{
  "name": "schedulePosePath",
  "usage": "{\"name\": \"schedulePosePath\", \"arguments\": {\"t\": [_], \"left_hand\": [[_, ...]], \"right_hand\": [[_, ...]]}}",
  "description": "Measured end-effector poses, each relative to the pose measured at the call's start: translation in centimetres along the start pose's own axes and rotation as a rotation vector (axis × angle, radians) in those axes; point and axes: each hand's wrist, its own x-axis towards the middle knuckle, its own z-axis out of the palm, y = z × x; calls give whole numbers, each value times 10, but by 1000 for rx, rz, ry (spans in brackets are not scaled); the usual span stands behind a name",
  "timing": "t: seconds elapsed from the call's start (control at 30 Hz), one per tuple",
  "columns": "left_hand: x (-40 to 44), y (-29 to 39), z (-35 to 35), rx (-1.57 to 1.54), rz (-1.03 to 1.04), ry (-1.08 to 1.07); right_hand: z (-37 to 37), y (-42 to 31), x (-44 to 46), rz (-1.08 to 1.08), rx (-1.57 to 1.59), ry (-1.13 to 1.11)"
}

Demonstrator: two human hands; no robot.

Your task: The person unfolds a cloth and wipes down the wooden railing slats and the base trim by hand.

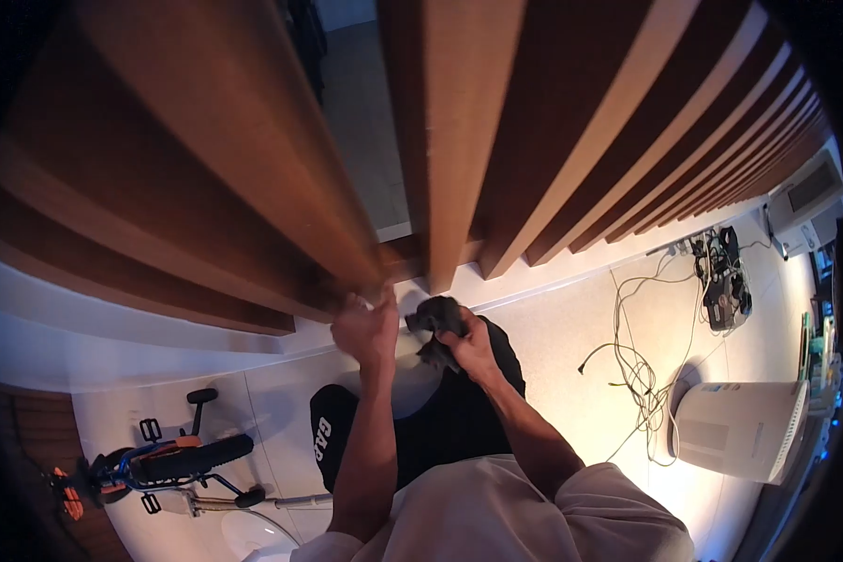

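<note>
My right hand [473, 348] is closed around a dark grey cloth [437, 317], bunched up and partly hanging below the fingers. It is in front of my knees, just short of the foot of the slats. To its left, my left hand [365, 330] is raised at the lower end of a wooden slat [342, 239], with one finger pointing up along it. Motion smears that hand, so I cannot make out its grip or whether it touches the wood. Several more brown slats [459, 140] rise in a row from a white ledge.
A child's bicycle [178, 464] lies at the lower left. On the right, tangled cables [637, 375] spread over the pale tiled floor [553, 337] near a power strip with adapters [724, 281]. A white appliance [735, 429] stands beside them. A white pole [300, 503] is by my left arm.
</note>
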Motion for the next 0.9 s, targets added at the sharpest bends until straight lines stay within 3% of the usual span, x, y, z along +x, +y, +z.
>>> {"name": "schedulePosePath", "arguments": {"t": [0.03,0.13,0.17,0.23,0.27,0.3,0.4,0.43,0.5,0.6,0.67,0.7,0.73,0.77,0.8,0.87,0.9], "left_hand": [[-15,0,-7,52,-109,-73],[-65,-23,-3,53,-49,-183],[-74,-23,2,59,-46,-190],[-88,-24,10,-376,-18,-537],[-90,-31,17,-368,-15,-540],[-90,-38,26,-362,70,-559],[-90,-41,38,-379,166,-611],[-91,-39,41,-405,171,-645],[-91,-28,41,-411,172,-693],[-86,-14,41,-398,255,-756],[-77,-14,39,-664,-38,-898],[-73,-6,32,-540,2,-755],[-70,4,27,-537,5,-759],[-66,26,18,-442,113,-496],[-62,42,14,-341,214,-234],[-50,69,29,-439,253,-173],[-44,80,37,-545,302,-101]], "right_hand": [[-10,-21,-15,249,359,-17],[-39,-6,-31,307,613,19],[-43,-15,-36,320,629,-33],[-41,-10,-38,280,577,-25],[-40,-9,-38,235,517,-25],[-45,-10,-38,197,242,-26],[-58,-20,-39,50,53,-88],[-59,-19,-39,51,57,-92],[-60,-14,-40,106,369,-69],[-50,-3,-29,72,384,63],[-44,-4,-18,91,418,154],[-42,-9,-15,7,312,211],[-41,-13,-12,-76,204,269],[-44,-4,-5,-147,-48,302],[-42,-12,-3,-139,-48,306],[-32,-41,8,-264,-385,345],[-32,-44,19,-265,-386,343]]}}
